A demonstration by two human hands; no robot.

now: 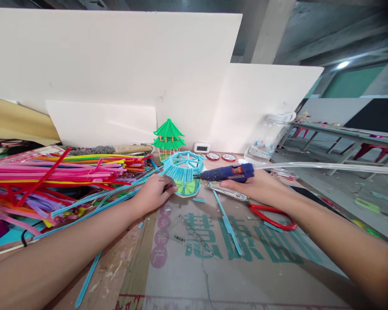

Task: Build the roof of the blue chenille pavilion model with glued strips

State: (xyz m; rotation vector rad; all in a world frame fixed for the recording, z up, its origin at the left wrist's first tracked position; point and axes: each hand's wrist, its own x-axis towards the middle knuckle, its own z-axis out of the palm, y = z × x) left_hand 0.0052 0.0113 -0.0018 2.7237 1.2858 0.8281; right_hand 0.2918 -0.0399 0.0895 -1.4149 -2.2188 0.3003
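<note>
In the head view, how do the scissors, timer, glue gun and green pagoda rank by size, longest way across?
Largest to smallest:
1. Scissors
2. Glue gun
3. Green pagoda
4. Timer
The last two sit farther back.

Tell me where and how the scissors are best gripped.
Probably by the red handles, coming from the near side. They lie nearer the wearer, while the metal blades point away toward the glue gun's tip, and the right forearm crowds the far side.
</note>
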